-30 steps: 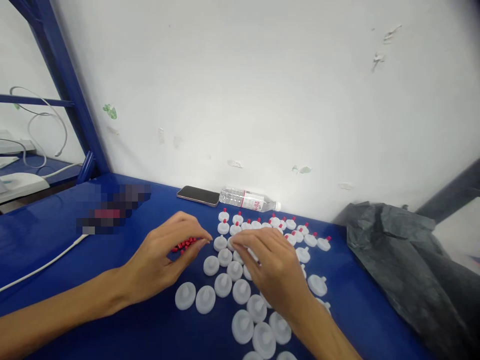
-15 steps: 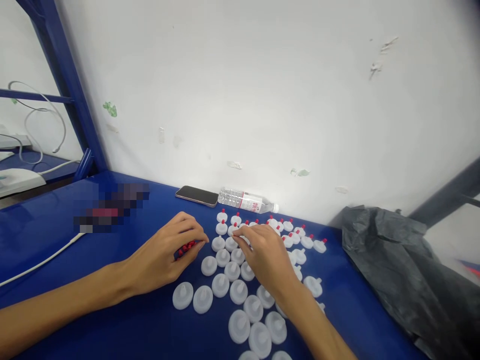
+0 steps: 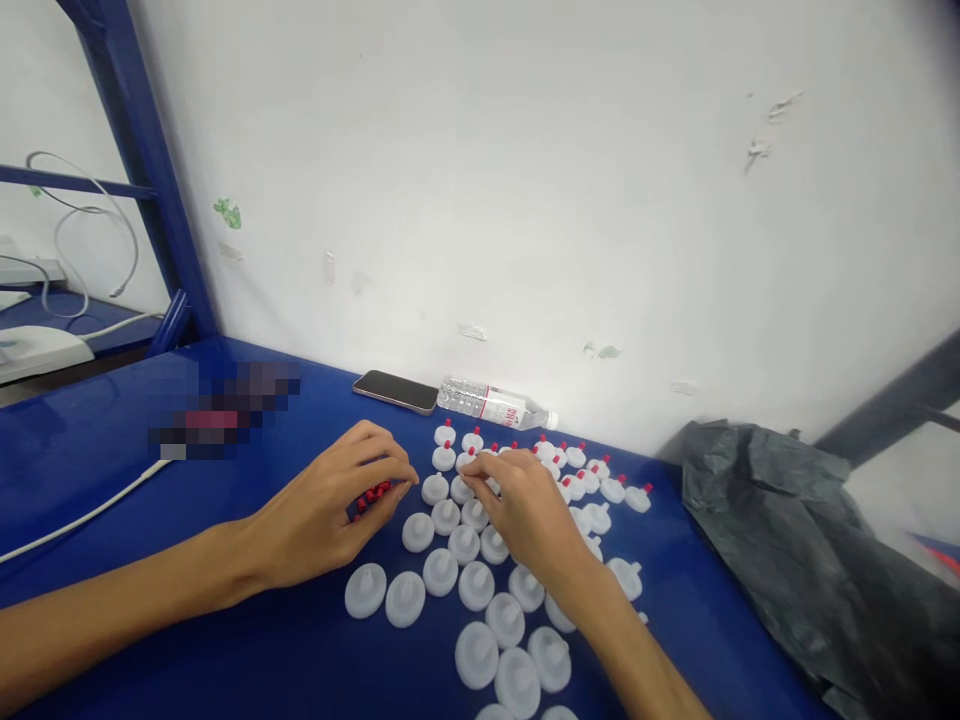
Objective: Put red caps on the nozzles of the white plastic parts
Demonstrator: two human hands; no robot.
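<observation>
Several small red caps (image 3: 371,497) lie in the curl of my left hand (image 3: 319,510), whose thumb and fingertips come together in front of them. My right hand (image 3: 529,510) reaches over a group of round white plastic lids with nozzles. Its thumb and fingers are pinched close to a white lid (image 3: 461,488) in the upper rows; what they grip, if anything, is hidden. Toward the wall, several lids carry red tips, such as the red-tipped lid (image 3: 444,457). Nearer me, the lids have bare white nozzles, like the bare lid (image 3: 476,655).
Along the wall lie a phone (image 3: 396,391) and a clear water bottle (image 3: 495,403) on its side. A dark plastic bag (image 3: 780,540) covers the right edge of the blue table (image 3: 285,660). A white cable (image 3: 90,530) and a pixelated item (image 3: 225,410) are at left.
My right hand's fingertips have shifted very slightly left among the lids. My left hand keeps its place around the red caps. The camera view has tilted a little.
</observation>
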